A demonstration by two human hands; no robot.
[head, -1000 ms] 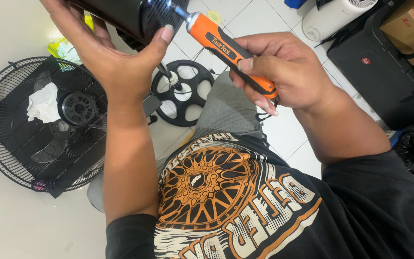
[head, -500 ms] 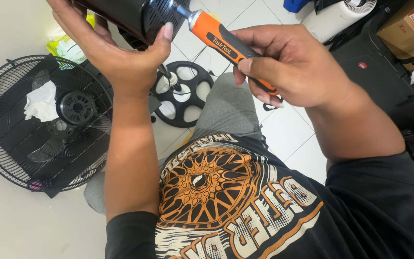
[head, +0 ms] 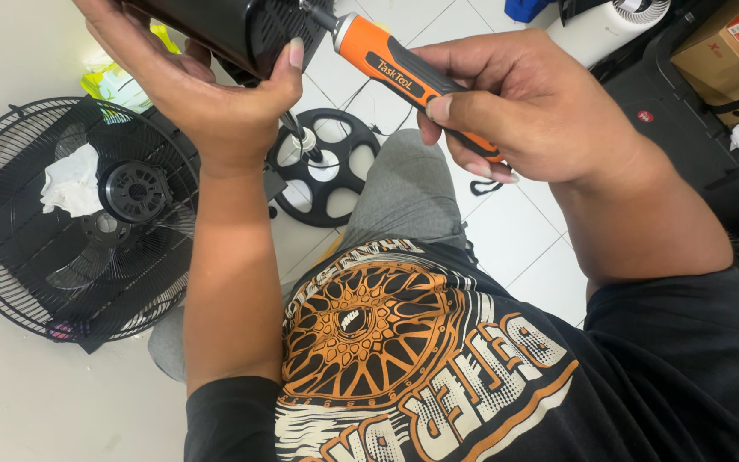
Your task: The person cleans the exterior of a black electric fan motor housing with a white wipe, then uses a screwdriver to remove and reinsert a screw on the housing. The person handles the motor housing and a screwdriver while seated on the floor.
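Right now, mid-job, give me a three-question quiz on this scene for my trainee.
1. True or false: the right hand grips the orange-and-grey screwdriver.
2. What does the left hand hold up?
A. a white cloth
B. a black vented housing
C. a cardboard box
3. What lies on the round black fan grille on the floor: a white crumpled ____?

Key
1. True; its tip end meets the housing.
2. B.
3. Cloth, beside the grille's hub.
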